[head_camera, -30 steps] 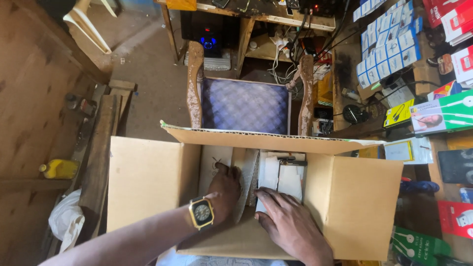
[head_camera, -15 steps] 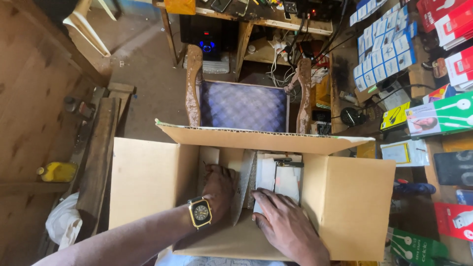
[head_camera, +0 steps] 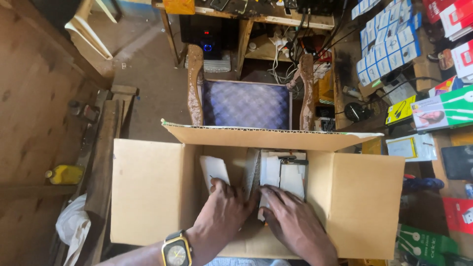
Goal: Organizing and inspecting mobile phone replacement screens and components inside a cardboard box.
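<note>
Here, largest first. Cardboard box [head_camera: 148, 192], open, all four flaps folded out, sits directly below the camera. Beyond its far flap: a wooden chair [head_camera: 246, 103] with a blue patterned seat, and a cluttered bench [head_camera: 236, 12] past that. Shelves of small boxed goods [head_camera: 389, 44] run along the right side.

Inside the box: a stack of flat white sheets or thin panels [head_camera: 283, 172], one with a dark frame on top, stood against an upright cardboard divider [head_camera: 252, 172]. A separate white card [head_camera: 214, 170] lies in the left compartment.

Left hand [head_camera: 224, 207], wristwatch [head_camera: 176, 250] on the wrist, reaches into the left compartment; fingers curled, tips just beside the white card. Cannot tell whether it pinches anything. Right hand [head_camera: 290, 219] lies flat, fingers spread, pressing on the near edge of the stack in the right compartment; nothing pinched.

Risk, as a judgement: the panels look thin and loosely stacked. Uneven pressure from the spread fingers could slide the top pieces askew or flex one until it cracks. The divider looks unfixed; a nudge from either hand could tip it and let the stack slump into the left compartment.
</note>
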